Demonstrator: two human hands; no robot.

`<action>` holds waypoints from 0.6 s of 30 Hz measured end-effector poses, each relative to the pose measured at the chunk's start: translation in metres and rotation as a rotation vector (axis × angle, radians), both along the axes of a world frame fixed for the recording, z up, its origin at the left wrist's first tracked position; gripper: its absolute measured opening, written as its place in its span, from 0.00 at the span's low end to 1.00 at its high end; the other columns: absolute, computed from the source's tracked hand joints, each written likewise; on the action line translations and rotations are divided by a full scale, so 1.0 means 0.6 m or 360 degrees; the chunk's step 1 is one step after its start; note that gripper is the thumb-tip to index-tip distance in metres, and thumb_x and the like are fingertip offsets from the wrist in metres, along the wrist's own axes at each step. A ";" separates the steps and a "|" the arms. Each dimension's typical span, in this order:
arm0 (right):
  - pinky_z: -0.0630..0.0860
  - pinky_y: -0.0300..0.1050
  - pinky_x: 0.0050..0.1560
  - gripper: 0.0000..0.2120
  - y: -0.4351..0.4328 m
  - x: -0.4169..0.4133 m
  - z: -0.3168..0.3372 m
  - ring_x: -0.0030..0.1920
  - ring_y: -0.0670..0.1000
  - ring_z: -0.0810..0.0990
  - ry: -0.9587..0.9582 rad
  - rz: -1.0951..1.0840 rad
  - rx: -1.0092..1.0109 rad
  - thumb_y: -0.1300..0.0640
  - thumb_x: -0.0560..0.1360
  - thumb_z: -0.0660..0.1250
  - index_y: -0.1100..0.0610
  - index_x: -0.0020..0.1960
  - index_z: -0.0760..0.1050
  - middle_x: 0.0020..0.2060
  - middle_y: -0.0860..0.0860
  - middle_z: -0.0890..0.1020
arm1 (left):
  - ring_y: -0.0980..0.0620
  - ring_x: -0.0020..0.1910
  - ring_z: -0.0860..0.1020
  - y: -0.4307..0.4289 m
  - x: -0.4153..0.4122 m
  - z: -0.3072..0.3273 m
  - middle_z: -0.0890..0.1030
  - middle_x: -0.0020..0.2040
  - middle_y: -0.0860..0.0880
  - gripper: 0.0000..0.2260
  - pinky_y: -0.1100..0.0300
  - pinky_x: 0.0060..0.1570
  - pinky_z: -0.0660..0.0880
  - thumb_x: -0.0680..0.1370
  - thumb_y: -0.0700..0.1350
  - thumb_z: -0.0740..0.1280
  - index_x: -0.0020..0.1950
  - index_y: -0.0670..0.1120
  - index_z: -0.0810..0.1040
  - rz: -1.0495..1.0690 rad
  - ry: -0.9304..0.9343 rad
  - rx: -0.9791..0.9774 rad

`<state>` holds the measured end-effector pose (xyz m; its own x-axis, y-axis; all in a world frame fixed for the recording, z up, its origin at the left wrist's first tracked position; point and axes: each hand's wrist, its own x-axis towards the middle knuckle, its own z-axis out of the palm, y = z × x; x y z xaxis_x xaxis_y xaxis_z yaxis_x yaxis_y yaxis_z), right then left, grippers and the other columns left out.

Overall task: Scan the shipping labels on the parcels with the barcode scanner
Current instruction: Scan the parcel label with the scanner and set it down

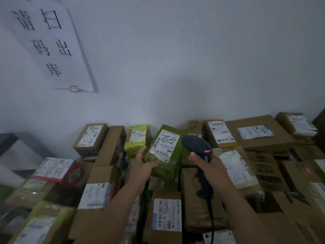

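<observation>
My left hand (143, 162) grips the green parcel (163, 170) at its near corner, and the fingers are hidden under it. Just right of it, my right hand (213, 169) is wrapped around the barcode scanner (195, 143). The print of the shipping label (165, 146) is too blurred to read.

The carrying surface is wholly hidden beneath a tightly packed spread of parcels (103, 175), stacked in places, so its kind cannot be told. At 11 o'clock a brown cardboard box marked "3-2" (90, 138) is seen, and near it at 12 o'clock a yellow-green plastic-wrapped packet (138, 138). A large flat brown carton (279, 138) is placed at 2 o'clock, a red box with a white label (58, 170) at 9 o'clock, and a brown box with a barcoded white label (167, 215) at 6 o'clock.
</observation>
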<state>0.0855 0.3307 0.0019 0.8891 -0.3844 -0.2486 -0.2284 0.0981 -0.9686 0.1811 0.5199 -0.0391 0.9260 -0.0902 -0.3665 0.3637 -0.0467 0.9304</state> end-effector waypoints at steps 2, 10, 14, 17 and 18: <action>0.77 0.43 0.27 0.13 0.003 0.010 -0.007 0.25 0.53 0.79 0.0003 -0.0024 -0.0004 0.51 0.75 0.70 0.61 0.50 0.79 0.31 0.59 0.83 | 0.44 0.64 0.76 0.019 -0.005 -0.010 0.74 0.68 0.47 0.35 0.41 0.63 0.75 0.73 0.36 0.73 0.74 0.57 0.64 -0.0006 0.0008 0.0100; 0.76 0.39 0.26 0.16 -0.003 0.040 -0.034 0.26 0.51 0.79 0.0101 -0.0025 -0.0065 0.48 0.76 0.69 0.61 0.51 0.79 0.38 0.61 0.83 | 0.54 0.60 0.75 0.058 -0.019 -0.033 0.78 0.57 0.57 0.28 0.53 0.65 0.72 0.75 0.36 0.71 0.71 0.53 0.65 -0.0747 0.0272 0.0560; 0.76 0.43 0.30 0.18 -0.018 0.056 -0.059 0.26 0.52 0.78 0.0120 -0.0132 0.0010 0.46 0.76 0.68 0.61 0.50 0.80 0.28 0.58 0.80 | 0.56 0.56 0.79 0.053 0.022 -0.026 0.80 0.57 0.55 0.16 0.61 0.56 0.77 0.76 0.42 0.72 0.61 0.52 0.71 -0.0815 -0.0081 0.0986; 0.75 0.46 0.32 0.18 -0.039 0.070 -0.080 0.26 0.54 0.78 0.0135 -0.0249 0.0136 0.46 0.75 0.68 0.62 0.49 0.79 0.26 0.57 0.80 | 0.58 0.51 0.79 0.011 0.064 -0.008 0.77 0.58 0.54 0.12 0.72 0.46 0.75 0.79 0.48 0.68 0.61 0.48 0.72 -0.0427 -0.0518 0.1278; 0.75 0.45 0.31 0.18 -0.046 0.074 -0.086 0.25 0.53 0.78 0.0135 -0.0278 0.0180 0.47 0.75 0.69 0.64 0.49 0.79 0.27 0.57 0.80 | 0.54 0.56 0.77 -0.008 0.081 -0.011 0.76 0.60 0.52 0.16 0.68 0.53 0.74 0.80 0.49 0.67 0.66 0.47 0.72 -0.0372 -0.0634 0.1404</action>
